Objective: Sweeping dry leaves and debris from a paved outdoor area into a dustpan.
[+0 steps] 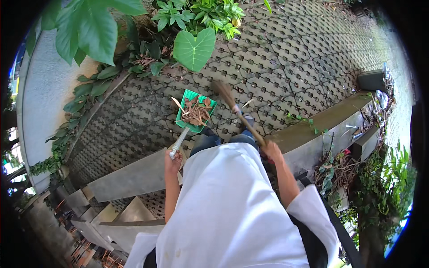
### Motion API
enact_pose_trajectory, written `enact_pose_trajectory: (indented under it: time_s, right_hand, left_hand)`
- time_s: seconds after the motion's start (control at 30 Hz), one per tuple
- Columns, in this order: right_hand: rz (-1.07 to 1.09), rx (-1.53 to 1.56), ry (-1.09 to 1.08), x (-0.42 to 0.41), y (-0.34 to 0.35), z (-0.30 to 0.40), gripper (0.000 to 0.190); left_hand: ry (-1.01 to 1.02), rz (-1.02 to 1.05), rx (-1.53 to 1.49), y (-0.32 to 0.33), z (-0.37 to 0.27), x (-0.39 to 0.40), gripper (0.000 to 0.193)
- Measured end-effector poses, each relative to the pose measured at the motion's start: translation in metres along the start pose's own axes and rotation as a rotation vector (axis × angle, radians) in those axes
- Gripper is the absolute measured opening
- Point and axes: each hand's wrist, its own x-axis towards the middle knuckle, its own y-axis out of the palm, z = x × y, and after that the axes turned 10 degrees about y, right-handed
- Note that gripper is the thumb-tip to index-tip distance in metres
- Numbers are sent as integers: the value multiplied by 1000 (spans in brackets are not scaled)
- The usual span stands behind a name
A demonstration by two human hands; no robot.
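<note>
My left hand grips the pale handle of a green plastic dustpan. A heap of dry brown leaves fills much of the pan, and one long pale leaf juts past its left rim. In my right hand is the wooden stick of a short broom. Its brown bristles, slightly blurred, point away from me, just beyond and right of the dustpan. Whether the bristles touch the paving cannot be made out. A single dry leaf lies right of the broom.
Perforated paving blocks spread ahead. A low concrete ledge runs along the right, with a dark bin at its far end. Another concrete slab is at left. Green plants overhang the far left, beside a pale wall.
</note>
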Motion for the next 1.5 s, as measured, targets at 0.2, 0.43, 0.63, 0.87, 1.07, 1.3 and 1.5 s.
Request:
enact_pose_trajectory:
  time_s: [0.2,0.43,0.63,0.87,1.07,1.3,1.5]
  right_hand:
    - [45,372,418,-122,-5,67,32]
    - [-66,473,668,-132,10,85,33]
    - [172,477,651,-80,-24,124,33]
    - [282,537,488,-112,-37,169,31]
    - [512,813,550,-113,-67,188,21]
    - [84,246,293,-27,-77,218,30]
    - [98,-72,101,-2,-38,205,29]
  left_hand:
    - [-77,35,191,-6,-48,53,19]
    - [-103,25,352,11,-74,89,18]
    - [-155,108,500,21,-69,121,17]
    - [-134,71,593,10,-57,154,15]
    - [-81,-30,722,-16,-46,169,22]
    - [51,-60,601,-39,-35,164,34]
    - [152,-140,445,-26,-21,145,31]
